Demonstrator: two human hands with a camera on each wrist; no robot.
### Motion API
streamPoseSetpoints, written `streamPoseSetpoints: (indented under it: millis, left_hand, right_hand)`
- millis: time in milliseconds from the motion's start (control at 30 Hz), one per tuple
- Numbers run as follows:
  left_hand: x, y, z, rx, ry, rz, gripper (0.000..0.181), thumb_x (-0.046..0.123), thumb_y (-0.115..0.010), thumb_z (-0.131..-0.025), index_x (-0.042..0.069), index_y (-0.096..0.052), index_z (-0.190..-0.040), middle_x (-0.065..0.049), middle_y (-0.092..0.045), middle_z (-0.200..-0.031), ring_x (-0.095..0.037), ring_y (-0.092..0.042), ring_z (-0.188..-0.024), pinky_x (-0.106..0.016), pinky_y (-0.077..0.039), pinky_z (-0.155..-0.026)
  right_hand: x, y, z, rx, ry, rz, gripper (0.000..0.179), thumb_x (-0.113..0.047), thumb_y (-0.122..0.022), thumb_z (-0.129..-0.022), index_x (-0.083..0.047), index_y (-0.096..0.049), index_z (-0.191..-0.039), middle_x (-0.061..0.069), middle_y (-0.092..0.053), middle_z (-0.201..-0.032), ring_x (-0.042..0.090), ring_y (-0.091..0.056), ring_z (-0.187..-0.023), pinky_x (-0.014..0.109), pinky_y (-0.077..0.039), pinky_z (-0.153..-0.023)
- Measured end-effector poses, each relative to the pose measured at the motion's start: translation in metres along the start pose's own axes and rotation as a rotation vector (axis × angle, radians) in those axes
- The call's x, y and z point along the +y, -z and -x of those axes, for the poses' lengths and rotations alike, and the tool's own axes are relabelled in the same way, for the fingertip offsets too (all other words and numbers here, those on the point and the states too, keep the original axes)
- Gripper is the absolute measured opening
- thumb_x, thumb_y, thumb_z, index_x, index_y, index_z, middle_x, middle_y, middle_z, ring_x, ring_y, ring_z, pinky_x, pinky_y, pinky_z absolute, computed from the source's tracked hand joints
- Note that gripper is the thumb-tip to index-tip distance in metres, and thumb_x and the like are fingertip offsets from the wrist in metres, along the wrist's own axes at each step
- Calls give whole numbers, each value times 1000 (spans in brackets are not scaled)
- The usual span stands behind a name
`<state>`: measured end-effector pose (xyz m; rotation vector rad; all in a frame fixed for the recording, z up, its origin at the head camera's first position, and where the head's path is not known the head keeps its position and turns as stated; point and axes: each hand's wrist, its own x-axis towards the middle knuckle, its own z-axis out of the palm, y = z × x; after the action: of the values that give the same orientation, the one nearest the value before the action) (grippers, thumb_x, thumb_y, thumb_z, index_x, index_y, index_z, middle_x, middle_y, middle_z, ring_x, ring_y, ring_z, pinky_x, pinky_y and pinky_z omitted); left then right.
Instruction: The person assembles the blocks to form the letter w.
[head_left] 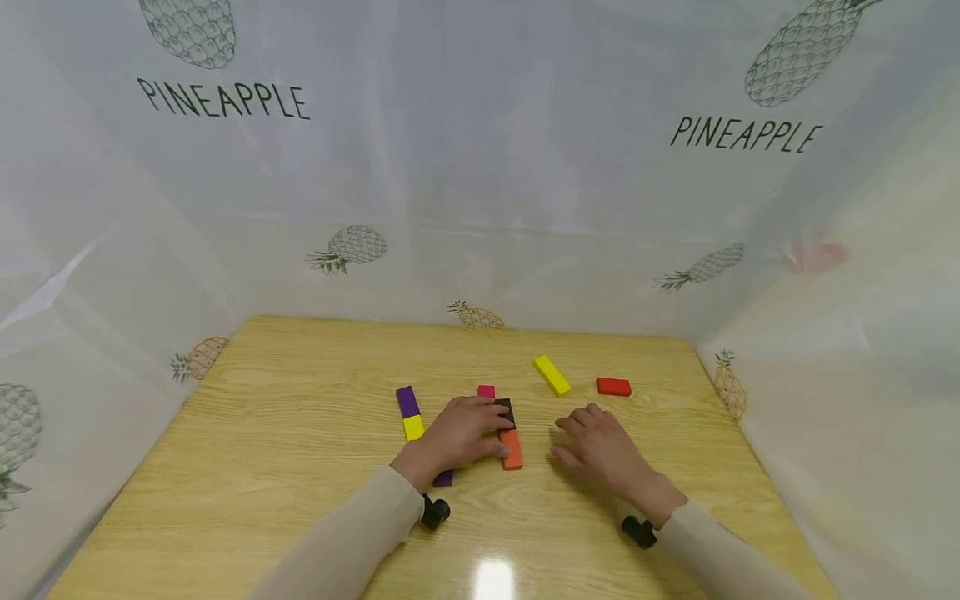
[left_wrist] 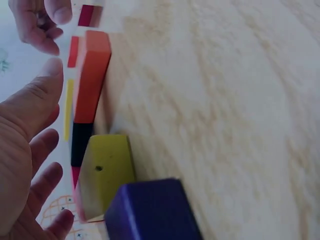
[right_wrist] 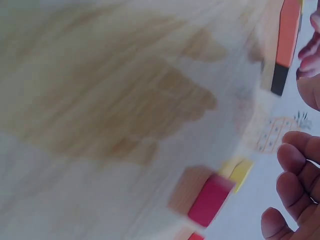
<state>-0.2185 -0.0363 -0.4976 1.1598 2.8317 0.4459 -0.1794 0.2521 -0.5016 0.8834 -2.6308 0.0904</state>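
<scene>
My left grip (head_left: 465,432) is loose, fingers uncurled by the orange block (head_left: 512,450) and black block (left_wrist: 82,142), end to end on the worktop (head_left: 300,400); my right grip (head_left: 602,447) hangs released. Both look light, stiff, smooth; I'd pinch their long sides.

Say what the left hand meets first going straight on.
The left hand would probably meet the black block, which it partly covers in the head view; height is unclear, so it could pass over.

Soft light, white glare (head_left: 493,577) on table (head_left: 300,433), faint shadows, right wrist view blurred
</scene>
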Motion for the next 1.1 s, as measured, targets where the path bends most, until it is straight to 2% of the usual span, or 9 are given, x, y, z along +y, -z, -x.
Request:
streamPoseSetpoints:
  millis: [167, 300, 500, 867, 1000, 1100]
  left_hand:
    - [0, -4, -1, 12, -10, 1, 48, 53, -68, -99, 25, -72, -138, 2, -61, -153, -28, -48, -149, -50, -36, -123]
    - [-1, -6, 0, 18, 5, 16, 47, 53, -69, -98, 26, -73, -137, 2, -62, -152, -28, -48, -149, -51, -34, -124]
    - [-1, -10, 1, 21, 24, 53, 47, 51, -70, -98, 25, -73, -138, 3, -62, -152, -26, -49, -148, -51, -32, -126]
    - [-2, -11, 1, 22, 37, 68, 48, 53, -69, -98, 28, -73, -138, 6, -61, -153, -20, -55, -144, -53, -30, -126]
    - [-2, -10, 1, 17, 40, 76, 48, 53, -70, -98, 28, -72, -138, 6, -60, -153, -20, -55, -144, -53, -29, -126]
    - [-1, -10, 0, 13, 41, 76, 48, 53, -70, -98, 28, -72, -139, 6, -60, -154, -21, -55, -144, -53, -29, -126]
  right_hand:
    - [9, 5, 14, -9, -49, -9, 38, -34, -83, -90, -4, -76, -113, 6, -72, -103, 25, -60, -91, 45, -54, -78]
    - [16, 7, 21, -13, -79, -24, 38, -34, -82, -91, -4, -76, -113, 5, -70, -99, 24, -59, -88, 45, -53, -76]
    - [27, 7, 30, 0, -106, -30, 36, -33, -82, -91, -4, -75, -113, 7, -72, -101, 27, -61, -92, 46, -54, -80]
    - [28, 9, 40, -45, -230, -4, 45, -39, -81, -92, -2, -73, -115, 12, -72, -107, 31, -61, -94, 47, -53, -75]
    - [29, 9, 39, -52, -224, -7, 46, -37, -81, -92, -1, -71, -120, 12, -71, -107, 32, -60, -94, 47, -52, -75]
    - [32, 8, 39, -50, -198, -16, 46, -28, -80, -91, -1, -70, -126, 12, -70, -110, 32, -59, -95, 47, -52, -75]
